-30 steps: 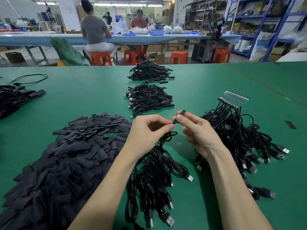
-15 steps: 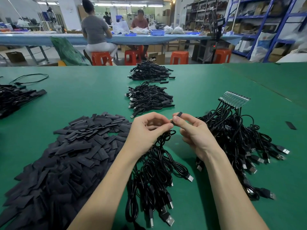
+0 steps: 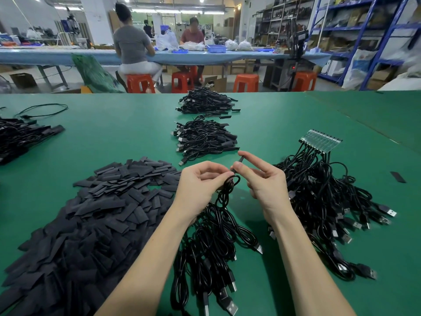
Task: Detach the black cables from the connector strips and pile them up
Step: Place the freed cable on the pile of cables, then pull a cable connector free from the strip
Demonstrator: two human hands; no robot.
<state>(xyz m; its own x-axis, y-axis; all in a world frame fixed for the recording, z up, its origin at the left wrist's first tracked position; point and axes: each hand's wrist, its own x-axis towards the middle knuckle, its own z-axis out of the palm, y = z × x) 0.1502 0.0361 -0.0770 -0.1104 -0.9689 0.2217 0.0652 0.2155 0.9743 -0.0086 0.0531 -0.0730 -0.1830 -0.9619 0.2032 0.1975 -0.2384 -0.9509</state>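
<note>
My left hand [image 3: 200,185] pinches a looped black cable [image 3: 230,183] just above a bundle of black USB cables [image 3: 214,242] that hangs down to the green table. My right hand [image 3: 262,181] pinches a small black sleeve [image 3: 238,164] at that cable's end, between thumb and forefinger. The two hands almost touch at the fingertips. To the right lies a tangle of black cables [image 3: 323,197] still plugged into a clear connector strip [image 3: 321,141].
A large heap of flat black strips [image 3: 91,215] fills the left foreground. Two cable piles [image 3: 205,139] [image 3: 205,102] lie further back at centre, another dark pile [image 3: 20,135] at far left. One loose black strip [image 3: 398,177] lies at right. People sit at a far table.
The black sleeve has slid further along, with less of it showing past my right fingertips. Both hands have stayed at about the same place.
</note>
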